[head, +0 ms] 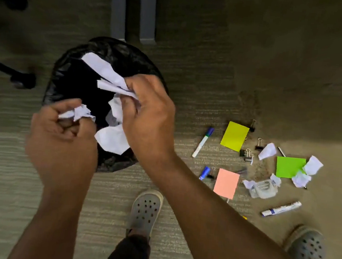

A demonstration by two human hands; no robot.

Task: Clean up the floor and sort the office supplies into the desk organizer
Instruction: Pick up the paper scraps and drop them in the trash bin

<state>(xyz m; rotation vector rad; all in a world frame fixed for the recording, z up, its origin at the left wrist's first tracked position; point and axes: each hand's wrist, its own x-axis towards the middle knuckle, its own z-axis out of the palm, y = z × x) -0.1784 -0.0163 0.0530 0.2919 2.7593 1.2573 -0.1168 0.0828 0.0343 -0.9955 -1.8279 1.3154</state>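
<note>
Both hands hover over a bin lined with a black bag [67,72]. My left hand [61,138] is closed around a small crumpled paper ball [80,113]. My right hand [148,115] grips several crumpled white paper scraps [107,72] above the bin's opening. On the carpet to the right lie a white marker with a blue cap [203,141], a yellow sticky pad [234,136], a green sticky pad [290,167], a pink sticky pad [226,183], black binder clips [246,153] and more paper scraps [267,151].
A clear plastic box [263,188], a blue-capped item [204,173] and a blue-and-white marker [281,208] also lie on the carpet. My two grey clogs [145,209] stand below. Grey desk legs [118,11] rise behind the bin; a chair caster [22,79] sits at left.
</note>
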